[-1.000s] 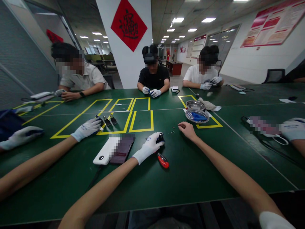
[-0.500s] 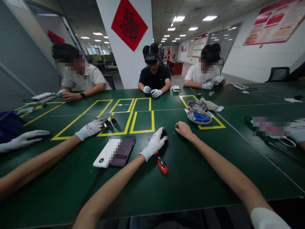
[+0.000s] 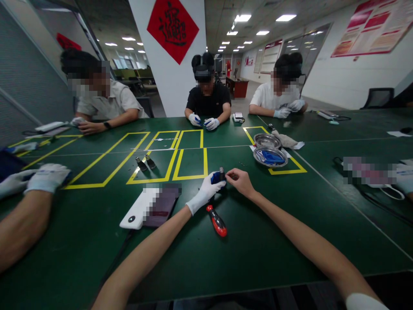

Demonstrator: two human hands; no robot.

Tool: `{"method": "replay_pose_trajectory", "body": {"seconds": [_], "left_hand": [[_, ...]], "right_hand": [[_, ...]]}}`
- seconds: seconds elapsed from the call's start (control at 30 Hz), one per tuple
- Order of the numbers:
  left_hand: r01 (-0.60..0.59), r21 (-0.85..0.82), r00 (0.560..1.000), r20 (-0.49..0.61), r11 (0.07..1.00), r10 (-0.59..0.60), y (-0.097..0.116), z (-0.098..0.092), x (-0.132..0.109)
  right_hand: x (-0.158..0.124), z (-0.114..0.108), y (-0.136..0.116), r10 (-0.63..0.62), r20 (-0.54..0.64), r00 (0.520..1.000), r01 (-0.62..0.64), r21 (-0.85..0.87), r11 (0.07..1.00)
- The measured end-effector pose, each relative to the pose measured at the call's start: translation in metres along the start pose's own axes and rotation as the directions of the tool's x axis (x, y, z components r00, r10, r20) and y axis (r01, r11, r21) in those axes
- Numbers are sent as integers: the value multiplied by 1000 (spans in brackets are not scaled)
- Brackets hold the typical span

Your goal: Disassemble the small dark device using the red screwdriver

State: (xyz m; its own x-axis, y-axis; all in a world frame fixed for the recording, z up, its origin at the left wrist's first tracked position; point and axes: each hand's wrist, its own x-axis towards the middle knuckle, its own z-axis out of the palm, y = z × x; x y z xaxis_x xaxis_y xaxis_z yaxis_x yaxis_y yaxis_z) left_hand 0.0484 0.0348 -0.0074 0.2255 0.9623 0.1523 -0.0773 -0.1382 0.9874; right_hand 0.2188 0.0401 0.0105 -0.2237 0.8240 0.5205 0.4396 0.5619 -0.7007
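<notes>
My left hand (image 3: 206,190), in a white glove, is closed around a small dark and blue part (image 3: 219,175) just above the green table (image 3: 258,241). My bare right hand (image 3: 239,180) is pinched at the top of that same part; whatever its fingertips hold is too small to see. A red and black screwdriver (image 3: 217,221) lies on the table just below my left hand. Tiny screws (image 3: 241,163) lie scattered a little beyond my right hand.
A white power bank and a dark phone (image 3: 151,207) lie to the left. Two metal bowls (image 3: 269,156) stand at the right in a yellow taped box. Two small dark parts (image 3: 145,163) sit in taped boxes. A neighbour's gloved hands (image 3: 41,177) rest at far left; three people sit opposite.
My right hand came in from the scattered screws to the part in my left hand. The neighbour's gloved hand withdrew from the taped boxes to the far left.
</notes>
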Motion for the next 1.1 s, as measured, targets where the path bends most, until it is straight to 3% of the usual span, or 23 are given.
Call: {"method": "replay_pose_trajectory", "body": {"seconds": [0.23,0.37,0.6,0.73,0.97,1.1], "left_hand": [[21,-65,1000,20,998,-20,-2,-1,2],[-17,-133,999,-36,991,13,-4,-2,5],[16,-118,1000,8,993,-15,-5,-3,6],[64,-189,998,41,980,-57,-3,-3,7],[33,-208,999,22,978,-29,-6,-3,8],[61,-200,998,45,978,-53,-6,-3,6]], "right_hand": [[5,-6,0,-86,69,994,88,-30,996],[4,-5,0,-52,37,998,52,-6,999],[3,1,3,-33,7,999,32,40,999],[4,0,7,-39,-16,999,40,32,999],[3,-5,3,-144,63,988,146,-36,989],[6,-12,-1,-212,184,960,237,-128,963]]}}
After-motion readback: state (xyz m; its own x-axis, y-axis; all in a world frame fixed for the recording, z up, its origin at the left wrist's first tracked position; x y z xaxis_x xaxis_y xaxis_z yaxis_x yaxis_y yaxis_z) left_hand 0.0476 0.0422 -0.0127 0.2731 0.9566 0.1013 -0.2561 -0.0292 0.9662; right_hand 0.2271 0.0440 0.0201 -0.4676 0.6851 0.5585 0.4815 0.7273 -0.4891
